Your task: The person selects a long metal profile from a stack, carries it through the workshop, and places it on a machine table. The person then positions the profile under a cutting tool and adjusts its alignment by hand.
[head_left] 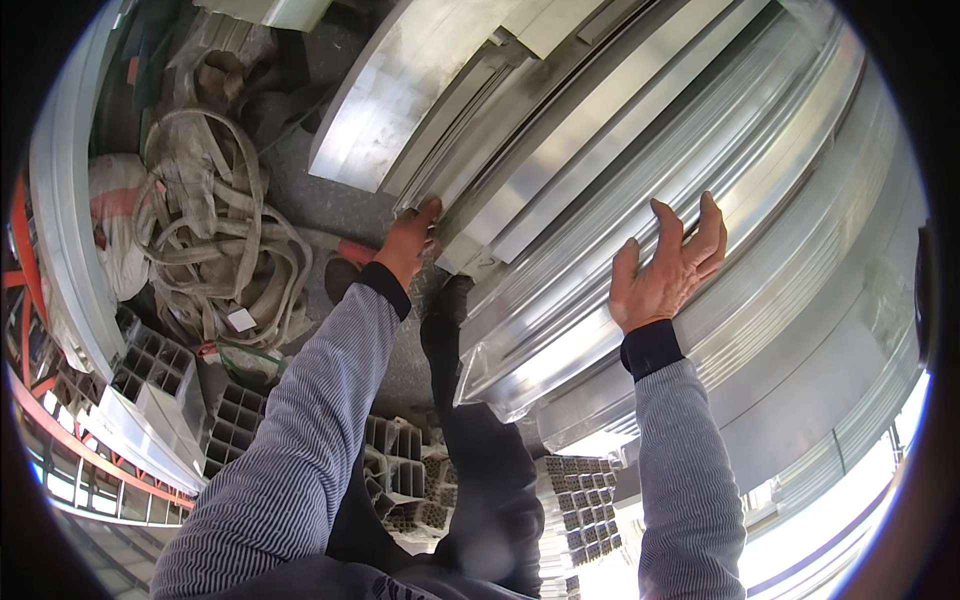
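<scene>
My left hand (pixel 406 246) is at the near end of a long silvery metal profile (pixel 480 175), its fingers curled against that end. Part of those fingers is hidden. To the right, my right hand (pixel 668 268) has its fingers apart and bent, with nothing in them. It is over a bundle of long metal profiles wrapped in clear plastic film (pixel 575 315); I cannot tell whether the fingertips touch it. Between the hands lie more bare profiles, among them a broad flat-sided one (pixel 590 130).
Left of the profiles, a tangled heap of pale lifting straps (pixel 215 220) lies on the grey floor (pixel 345 215). Stacks of square tubes show their open ends (pixel 580 510) near my legs. An orange-red metal frame (pixel 70 425) stands at the far left.
</scene>
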Tool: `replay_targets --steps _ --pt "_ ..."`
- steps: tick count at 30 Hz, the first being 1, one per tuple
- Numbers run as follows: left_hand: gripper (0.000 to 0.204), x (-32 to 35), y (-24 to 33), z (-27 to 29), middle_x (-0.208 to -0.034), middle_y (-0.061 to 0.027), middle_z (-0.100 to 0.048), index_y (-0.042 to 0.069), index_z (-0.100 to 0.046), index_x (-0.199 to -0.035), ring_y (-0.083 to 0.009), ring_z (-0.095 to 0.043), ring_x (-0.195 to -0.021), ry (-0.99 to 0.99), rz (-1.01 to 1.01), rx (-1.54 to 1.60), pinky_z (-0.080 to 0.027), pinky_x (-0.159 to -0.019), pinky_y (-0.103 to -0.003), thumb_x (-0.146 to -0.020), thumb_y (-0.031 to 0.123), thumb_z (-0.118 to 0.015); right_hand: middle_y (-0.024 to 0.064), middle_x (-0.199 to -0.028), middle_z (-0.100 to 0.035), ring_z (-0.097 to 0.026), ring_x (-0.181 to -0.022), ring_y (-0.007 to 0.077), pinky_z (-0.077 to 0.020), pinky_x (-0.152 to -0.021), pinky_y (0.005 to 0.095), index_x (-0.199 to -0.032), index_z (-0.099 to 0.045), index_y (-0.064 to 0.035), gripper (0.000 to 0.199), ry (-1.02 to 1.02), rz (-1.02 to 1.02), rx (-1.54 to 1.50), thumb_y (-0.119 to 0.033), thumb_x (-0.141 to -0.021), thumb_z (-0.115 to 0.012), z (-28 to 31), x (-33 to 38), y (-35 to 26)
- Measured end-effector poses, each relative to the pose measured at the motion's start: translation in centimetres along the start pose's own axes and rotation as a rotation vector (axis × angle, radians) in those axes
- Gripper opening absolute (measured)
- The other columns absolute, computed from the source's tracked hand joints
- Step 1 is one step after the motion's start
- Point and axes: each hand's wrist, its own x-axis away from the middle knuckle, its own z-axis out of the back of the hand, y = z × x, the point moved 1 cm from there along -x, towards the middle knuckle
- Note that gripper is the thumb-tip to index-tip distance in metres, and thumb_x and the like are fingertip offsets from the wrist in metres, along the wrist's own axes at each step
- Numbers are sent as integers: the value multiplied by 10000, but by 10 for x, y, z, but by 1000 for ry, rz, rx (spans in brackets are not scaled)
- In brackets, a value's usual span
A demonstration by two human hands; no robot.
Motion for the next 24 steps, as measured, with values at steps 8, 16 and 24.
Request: replay_targets --steps 8,16,24 --pt "290 9 -6 -9 -773 45 -528 144 -530 -923 -67 -470 -591 -3 -138 117 -338 -510 -237 -950 312 -765 174 -1540 -246 -230 -1408 424 -274 -1122 598 -1186 -641 -72 445 31 59 13 -133 -745 -650 0 -1 1" --pt "285 26 -3 -14 -769 39 -528 120 -527 -918 -54 -471 -603 -2 -191 152 -352 -503 -229 -949 270 -767 204 -1548 -284 -247 -1417 417 -252 -1154 572 -1213 -648 -51 458 40 92 28 -187 -777 -621 0 0 4" --pt "302 50 1 -23 -865 -27 -585 41 -590 -1012 -114 -555 -652 -26 -254 243 -421 -571 -266 -945 283 -759 197 -1542 -304 -265 -1418 386 -221 -1172 576 -1260 -656 -77 463 48 81 60 -284 -851 -592 -8 6 12"
